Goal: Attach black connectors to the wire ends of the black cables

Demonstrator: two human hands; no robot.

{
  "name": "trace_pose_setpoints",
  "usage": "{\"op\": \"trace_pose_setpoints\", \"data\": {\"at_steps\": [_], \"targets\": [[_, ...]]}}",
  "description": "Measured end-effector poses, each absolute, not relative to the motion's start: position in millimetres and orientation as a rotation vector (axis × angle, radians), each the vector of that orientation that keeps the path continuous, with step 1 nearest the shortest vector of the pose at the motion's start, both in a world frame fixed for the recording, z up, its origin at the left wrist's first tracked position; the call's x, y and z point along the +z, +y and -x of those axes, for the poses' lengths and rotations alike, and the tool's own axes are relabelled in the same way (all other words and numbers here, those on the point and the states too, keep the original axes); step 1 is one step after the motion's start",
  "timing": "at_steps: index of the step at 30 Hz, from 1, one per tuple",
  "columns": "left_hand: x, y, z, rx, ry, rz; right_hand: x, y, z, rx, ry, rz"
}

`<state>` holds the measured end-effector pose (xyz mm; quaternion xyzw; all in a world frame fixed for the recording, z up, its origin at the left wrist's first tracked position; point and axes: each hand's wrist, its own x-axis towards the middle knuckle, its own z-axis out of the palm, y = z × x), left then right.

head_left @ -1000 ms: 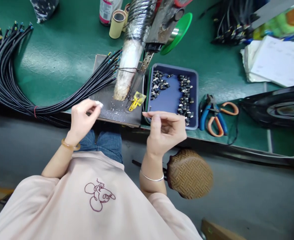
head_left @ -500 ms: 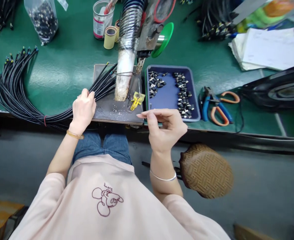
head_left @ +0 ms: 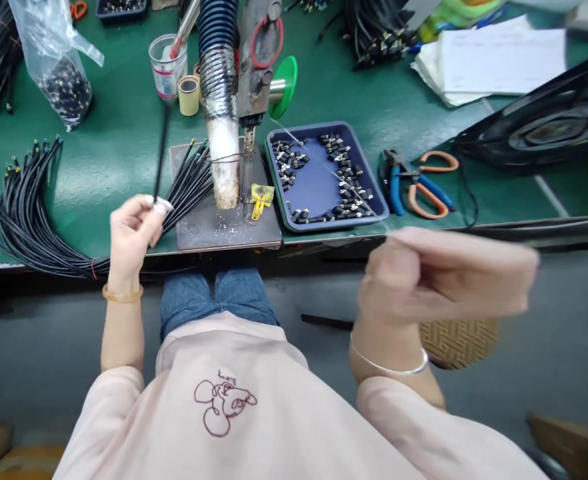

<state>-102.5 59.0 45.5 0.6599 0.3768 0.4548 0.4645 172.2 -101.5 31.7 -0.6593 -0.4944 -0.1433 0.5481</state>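
Observation:
My left hand, in front of the bench's left part, pinches a short dark cable that stands up blurred from its fingertips; something white covers a fingertip. Behind it, a bundle of black cables lies on the dark board. My right hand is blurred by motion off the bench edge, fingers closed. A thin silvery wire runs from the green spool across the blue tray towards it. Rows of small black connectors lie in the tray.
A tool head and a foil-wrapped hose hang over the board, beside a yellow clip. Pliers lie right of the tray. Further back are a plastic bag, a cup and papers. A stool stands below.
My left hand has moved left and down and now holds up a cable. My right hand has swung far right from the tray's front edge, and the wire now stretches over the tray.

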Motion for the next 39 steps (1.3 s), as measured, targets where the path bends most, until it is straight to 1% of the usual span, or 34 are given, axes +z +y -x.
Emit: {"op": "trace_pose_setpoints", "data": {"at_steps": [1,4,5,7,9,11,13,17,19,20,24,28,29,31,33,34,35,39], "targets": [[50.5,50.1,102.5,0.956,0.778,-1.617,39.4,-100.1,-175.4,-0.44,-1.226,1.513],[55.1,28.2,92.5,0.234,0.392,-1.697,53.3,-88.9,-189.5,-0.237,-1.497,1.759],[52.8,23.1,85.8,0.103,0.29,-1.699,52.9,-83.5,-196.6,-0.155,-1.557,1.866],[44.4,14.7,69.3,-0.016,0.15,-1.669,44.7,-70.5,-213.1,-0.028,-1.558,1.998],[34.0,6.2,52.3,-0.054,0.128,-1.629,30.8,-54.5,-229.4,0.062,-1.447,2.07],[24.6,-3.3,38.6,-0.008,0.183,-1.522,16.9,-35.9,-241.4,0.064,-1.359,2.07],[17.1,-12.0,30.7,0.164,0.366,-1.433,6.1,-16.4,-247.9,0.042,-1.374,1.99],[6.0,-17.6,31.9,0.892,0.853,-1.232,-8.0,13.6,-253.3,0.163,-1.538,1.843],[2.3,-14.8,37.5,1.121,0.97,-1.136,-14.3,20.3,-256.5,0.169,-1.65,1.79],[0.9,-13.2,40.4,1.164,0.992,-1.097,-17.2,21.5,-258.2,0.138,-1.698,1.771],[-0.3,-10.4,46.6,1.104,0.948,-0.949,-20.1,12.7,-259.9,0.05,-1.719,1.799],[4.0,-12.1,42.6,1.03,0.879,-0.91,-0.8,-16.0,-239.9,0.088,-1.482,1.759],[5.3,-12.6,40.7,1.011,0.866,-0.921,6.2,-25.5,-230.7,0.151,-1.385,1.706],[7.3,-13.4,36.5,0.982,0.849,-0.959,19.5,-45.0,-208.2,0.412,-1.224,1.546],[8.1,-14.2,32.0,0.973,0.844,-1.014,28.3,-61.4,-183.1,0.638,-1.165,1.396],[8.1,-14.7,29.8,0.974,0.846,-1.045,30.3,-67.4,-170.9,0.681,-1.176,1.36],[7.8,-15.2,27.7,0.977,0.851,-1.079,30.6,-71.6,-159.8,0.666,-1.21,1.341],[5.4,-17.5,21.2,0.994,0.88,-1.212,20.7,-74.4,-131.7,0.317,-1.252,1.323]]}}
